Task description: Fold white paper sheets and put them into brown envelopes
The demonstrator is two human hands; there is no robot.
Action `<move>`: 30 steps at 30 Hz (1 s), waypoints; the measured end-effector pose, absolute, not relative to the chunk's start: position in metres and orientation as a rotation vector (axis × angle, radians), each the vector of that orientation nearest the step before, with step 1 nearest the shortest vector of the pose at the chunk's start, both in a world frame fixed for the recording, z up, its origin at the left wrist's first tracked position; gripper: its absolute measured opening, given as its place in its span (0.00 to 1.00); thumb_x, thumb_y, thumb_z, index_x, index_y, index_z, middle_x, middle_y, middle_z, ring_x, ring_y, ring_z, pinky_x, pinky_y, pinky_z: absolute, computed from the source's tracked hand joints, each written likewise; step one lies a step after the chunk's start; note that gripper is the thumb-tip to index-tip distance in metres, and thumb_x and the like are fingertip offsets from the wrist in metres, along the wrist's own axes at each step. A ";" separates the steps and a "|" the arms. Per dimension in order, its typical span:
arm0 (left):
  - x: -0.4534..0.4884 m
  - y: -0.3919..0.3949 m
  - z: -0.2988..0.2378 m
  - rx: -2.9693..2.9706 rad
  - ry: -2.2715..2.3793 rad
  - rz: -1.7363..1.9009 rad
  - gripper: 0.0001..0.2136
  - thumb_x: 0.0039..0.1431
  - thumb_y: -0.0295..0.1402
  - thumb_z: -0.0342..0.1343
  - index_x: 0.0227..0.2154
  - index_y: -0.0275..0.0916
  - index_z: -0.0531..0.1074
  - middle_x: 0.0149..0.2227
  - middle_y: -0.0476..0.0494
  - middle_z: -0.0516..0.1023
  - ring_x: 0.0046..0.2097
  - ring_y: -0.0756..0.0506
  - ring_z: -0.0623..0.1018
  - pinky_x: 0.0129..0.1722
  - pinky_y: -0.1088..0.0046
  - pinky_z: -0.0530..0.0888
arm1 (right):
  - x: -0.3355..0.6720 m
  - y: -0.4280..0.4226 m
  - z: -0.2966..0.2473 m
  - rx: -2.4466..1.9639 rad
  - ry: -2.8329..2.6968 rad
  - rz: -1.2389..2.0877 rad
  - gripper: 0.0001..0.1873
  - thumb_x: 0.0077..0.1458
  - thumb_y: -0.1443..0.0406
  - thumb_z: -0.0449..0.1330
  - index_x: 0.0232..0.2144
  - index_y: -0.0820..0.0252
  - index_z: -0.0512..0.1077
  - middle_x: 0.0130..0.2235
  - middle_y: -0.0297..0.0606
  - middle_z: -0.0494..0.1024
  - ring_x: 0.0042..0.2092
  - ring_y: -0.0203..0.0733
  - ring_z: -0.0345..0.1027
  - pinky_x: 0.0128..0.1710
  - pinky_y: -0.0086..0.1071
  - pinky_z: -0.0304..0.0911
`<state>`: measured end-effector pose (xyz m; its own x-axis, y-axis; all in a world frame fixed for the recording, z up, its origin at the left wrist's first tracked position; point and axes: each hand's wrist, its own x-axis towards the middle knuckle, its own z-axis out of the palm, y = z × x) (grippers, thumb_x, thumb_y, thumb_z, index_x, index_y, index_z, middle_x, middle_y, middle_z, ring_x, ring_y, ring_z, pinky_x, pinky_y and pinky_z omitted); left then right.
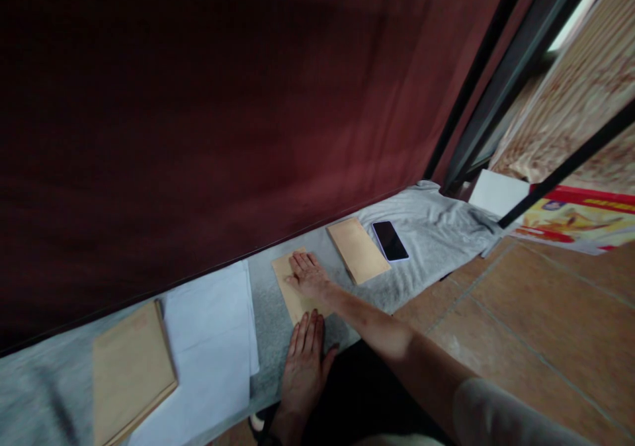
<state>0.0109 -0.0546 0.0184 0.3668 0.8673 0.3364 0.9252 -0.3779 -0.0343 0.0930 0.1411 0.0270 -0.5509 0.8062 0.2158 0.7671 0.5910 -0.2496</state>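
Note:
A small tan paper envelope (284, 282) lies flat on the grey cloth in front of me. My right hand (308, 275) rests palm down on its far half, fingers stretched out. At the near end, the fingertips of my left hand (303, 363) touch the same envelope, the hand flat with its thumb apart. Just to the right is a second tan envelope or small stack (358, 249), and beside that a phone (390, 241) with a dark screen. White paper sheets (211, 347) lie to the left, partly under a thicker stack of brown envelopes (131, 370).
Grey cloth (426, 218) covers the long, narrow surface. A dark red panel (248, 115) rises along its far side. At the right are black metal bars (570, 161), a red and yellow printed box (585, 218) and a tiled floor (536, 320).

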 end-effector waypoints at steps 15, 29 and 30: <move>0.012 -0.055 0.018 -2.408 -1.617 -0.409 0.35 0.66 0.49 0.49 0.70 0.36 0.51 0.69 0.36 0.61 0.69 0.36 0.60 0.65 0.54 0.65 | 0.116 0.107 0.009 -1.397 -2.351 0.140 0.34 0.70 0.53 0.48 0.68 0.70 0.55 0.69 0.53 0.57 0.70 0.51 0.50 0.69 0.49 0.47; 0.013 -0.054 0.015 -2.427 -1.622 -0.416 0.31 0.66 0.47 0.49 0.66 0.34 0.60 0.68 0.35 0.63 0.70 0.35 0.60 0.65 0.53 0.64 | 0.173 0.052 0.011 -1.383 -2.323 0.069 0.29 0.71 0.58 0.48 0.66 0.72 0.58 0.67 0.54 0.60 0.69 0.51 0.52 0.68 0.49 0.49; 0.013 -0.053 0.015 -2.430 -1.624 -0.423 0.31 0.66 0.47 0.49 0.66 0.34 0.59 0.68 0.35 0.63 0.70 0.35 0.60 0.65 0.53 0.64 | 0.176 0.044 0.012 -1.362 -2.337 0.090 0.29 0.71 0.58 0.48 0.67 0.70 0.58 0.68 0.52 0.60 0.69 0.51 0.52 0.68 0.48 0.49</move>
<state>0.0131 -0.0533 0.0153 0.3595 0.8703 0.3368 0.9240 -0.3825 0.0021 0.1759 0.0445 0.0124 -0.4237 0.8425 0.3325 0.8145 0.5150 -0.2670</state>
